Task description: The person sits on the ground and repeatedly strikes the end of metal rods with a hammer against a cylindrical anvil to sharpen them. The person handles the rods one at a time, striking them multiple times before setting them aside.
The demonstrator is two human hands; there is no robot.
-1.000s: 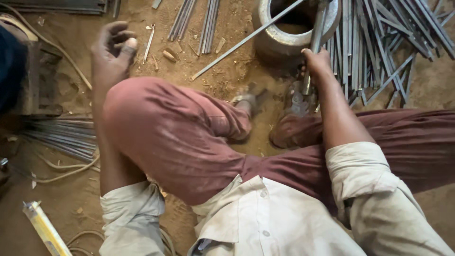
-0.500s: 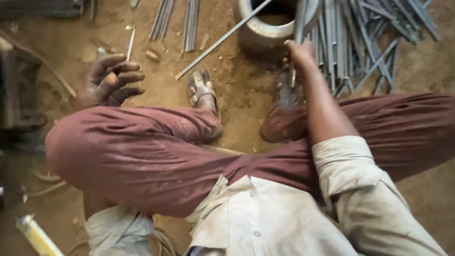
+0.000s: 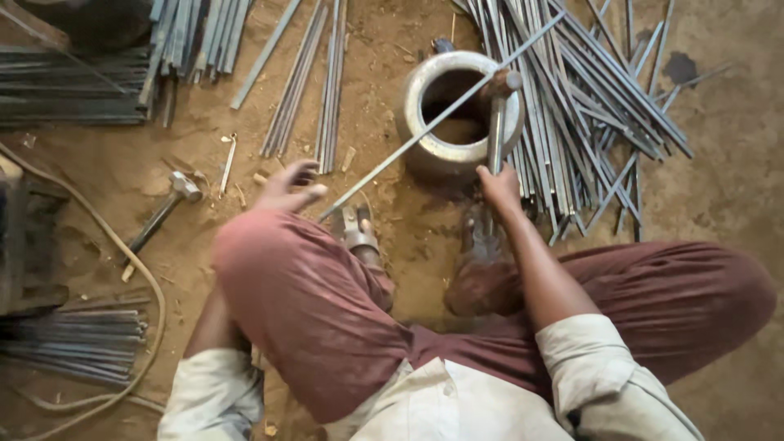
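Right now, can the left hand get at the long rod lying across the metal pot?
Probably yes. The left hand is open just beside the near end of the long rod, with bare dirt between them. The right hand grips a hammer on the metal pot, well clear of that end.

Metal pot (image 3: 425,139) straight ahead on the floor (image 3: 392,237), long rod (image 3: 441,118) laid across its rim. Heap of rods (image 3: 588,106) right of it; hammer (image 3: 159,212) off left.

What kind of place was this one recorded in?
Probably a small metalworking or smithing workshop with a bare dirt floor. Piles of thin metal rods lie around, a hammer rests on the ground, and the right hand holds a tool on a metal pot.
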